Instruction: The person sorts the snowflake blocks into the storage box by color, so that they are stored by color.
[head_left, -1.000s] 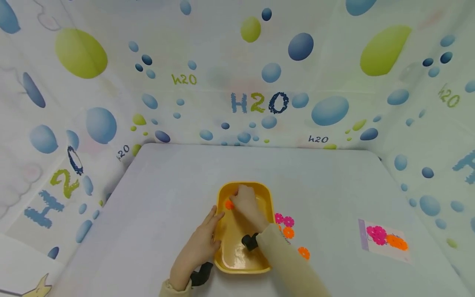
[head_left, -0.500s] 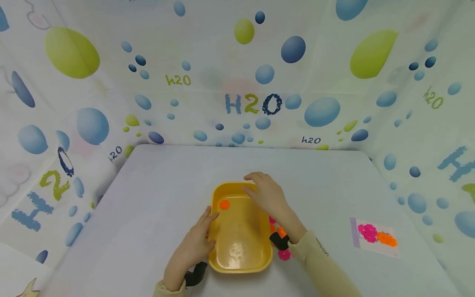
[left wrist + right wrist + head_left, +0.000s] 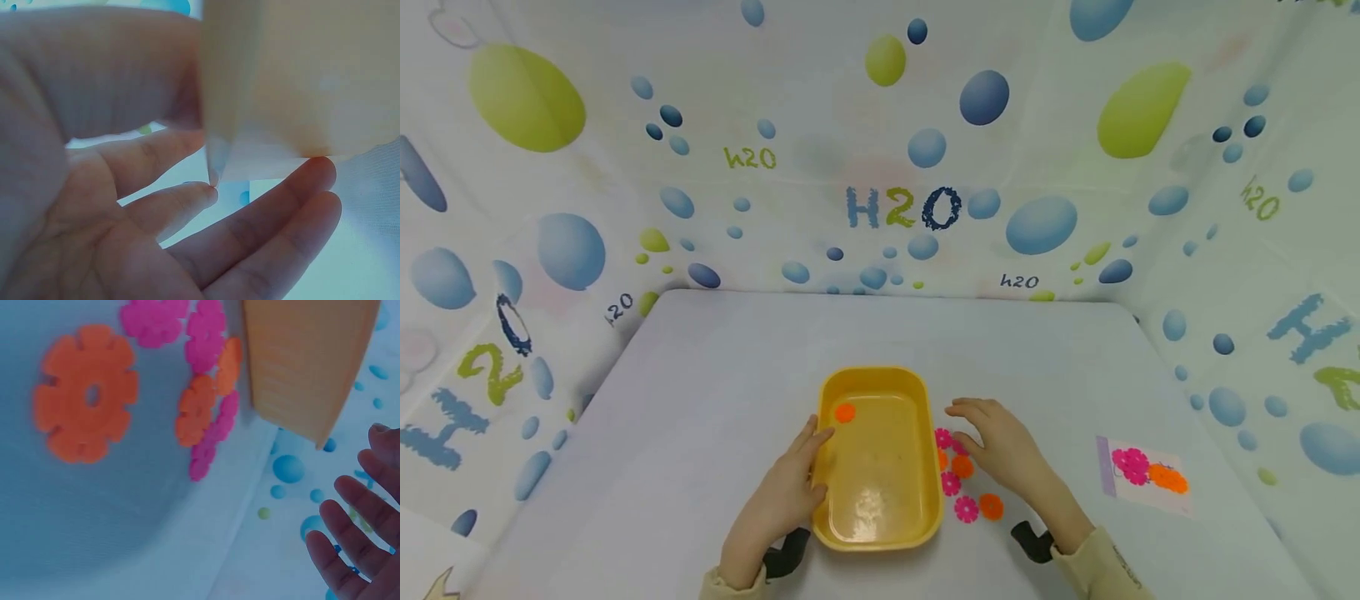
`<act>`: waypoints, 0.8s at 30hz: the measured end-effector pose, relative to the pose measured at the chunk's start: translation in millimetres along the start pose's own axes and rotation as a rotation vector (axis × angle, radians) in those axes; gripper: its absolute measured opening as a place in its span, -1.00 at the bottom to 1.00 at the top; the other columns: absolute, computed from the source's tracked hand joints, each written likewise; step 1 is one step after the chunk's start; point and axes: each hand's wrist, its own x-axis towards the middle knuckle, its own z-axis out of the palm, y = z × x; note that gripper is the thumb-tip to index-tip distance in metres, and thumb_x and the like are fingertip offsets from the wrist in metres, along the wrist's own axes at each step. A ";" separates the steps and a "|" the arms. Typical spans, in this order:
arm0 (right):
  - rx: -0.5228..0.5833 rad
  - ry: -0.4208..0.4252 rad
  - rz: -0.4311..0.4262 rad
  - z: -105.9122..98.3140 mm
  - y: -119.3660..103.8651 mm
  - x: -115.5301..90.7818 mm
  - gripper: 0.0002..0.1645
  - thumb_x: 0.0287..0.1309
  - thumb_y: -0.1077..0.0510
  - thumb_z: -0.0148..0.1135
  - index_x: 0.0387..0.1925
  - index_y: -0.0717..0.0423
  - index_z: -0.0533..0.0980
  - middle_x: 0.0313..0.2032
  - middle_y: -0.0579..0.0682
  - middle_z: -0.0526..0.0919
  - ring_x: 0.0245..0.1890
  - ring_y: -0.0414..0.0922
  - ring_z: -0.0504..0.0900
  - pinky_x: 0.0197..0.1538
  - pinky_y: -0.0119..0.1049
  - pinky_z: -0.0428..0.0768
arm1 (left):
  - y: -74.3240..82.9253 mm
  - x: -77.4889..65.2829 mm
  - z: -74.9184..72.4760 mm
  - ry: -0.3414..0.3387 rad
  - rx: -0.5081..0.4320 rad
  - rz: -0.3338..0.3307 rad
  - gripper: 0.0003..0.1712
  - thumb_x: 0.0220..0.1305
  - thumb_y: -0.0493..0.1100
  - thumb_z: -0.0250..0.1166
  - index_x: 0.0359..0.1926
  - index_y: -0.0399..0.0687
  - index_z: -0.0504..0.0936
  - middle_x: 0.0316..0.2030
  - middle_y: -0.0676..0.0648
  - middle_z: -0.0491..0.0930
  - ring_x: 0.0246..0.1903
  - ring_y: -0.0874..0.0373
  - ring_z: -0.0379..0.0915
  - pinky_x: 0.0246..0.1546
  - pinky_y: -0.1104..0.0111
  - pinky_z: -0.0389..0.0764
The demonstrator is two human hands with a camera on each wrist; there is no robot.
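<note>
A yellow rectangular tray (image 3: 934, 492) lies on the white table, and one orange notched disc (image 3: 846, 413) rests inside near its far left corner. My left hand (image 3: 782, 487) is at the tray's left side, its fingers extended and touching the rim; the left wrist view shows the fingertips against the tray wall (image 3: 331, 75). To the right of the tray lie several flower-shaped notched discs, among them a pink disc (image 3: 966, 509) and an orange disc (image 3: 991, 507). My right hand (image 3: 1011, 454), fingers spread and holding nothing, is over the far end of this group.
Farther right on the table is a card (image 3: 1172, 502) picturing pink and orange discs joined together. A white curtain (image 3: 820, 92) with blue and green drops surrounds the table at the back and sides.
My right hand has let go of the orange disc in the tray and moved out, rightward, to the loose discs. My left hand has stayed at the tray's left side.
</note>
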 end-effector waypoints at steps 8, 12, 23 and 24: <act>0.000 -0.054 0.011 19.5 7.7 -17.7 -0.58 0.04 0.15 0.40 0.00 0.04 0.59 0.05 0.01 0.65 0.06 0.00 0.58 0.11 -0.06 0.60 | -1.9 3.2 0.8 0.000 -0.003 -0.020 -0.21 0.03 -0.44 0.25 0.36 -0.23 0.33 0.48 -0.31 0.02 0.36 -0.26 0.20 0.24 -0.06 0.39; -0.035 -0.042 -0.042 29.4 11.4 -26.0 -0.60 0.00 0.17 0.43 -0.05 0.05 0.61 -0.02 -0.03 0.68 -0.01 -0.04 0.60 0.06 -0.10 0.62 | -1.4 3.4 1.9 -0.007 0.002 -0.025 -0.21 0.03 -0.44 0.25 0.36 -0.22 0.33 0.48 -0.31 0.02 0.36 -0.26 0.19 0.23 -0.05 0.41; -0.095 -0.083 -0.055 33.1 13.1 -31.1 -0.56 -0.09 0.21 0.48 -0.08 0.02 0.61 -0.12 -0.05 0.70 -0.08 -0.07 0.59 0.00 -0.12 0.64 | 2.1 2.7 -0.6 -0.001 0.026 -0.035 -0.21 0.01 -0.43 0.28 0.35 -0.18 0.36 0.48 -0.29 0.06 0.19 -0.15 0.43 -0.04 0.16 0.58; -0.099 -0.082 -0.059 32.5 13.0 -30.8 -0.57 -0.10 0.21 0.49 -0.10 0.02 0.61 -0.14 -0.05 0.70 -0.10 -0.08 0.59 -0.02 -0.13 0.65 | 2.2 2.5 -0.8 -0.001 0.028 -0.034 -0.21 0.01 -0.43 0.28 0.35 -0.17 0.37 0.48 -0.29 0.06 0.18 -0.13 0.44 -0.08 0.19 0.57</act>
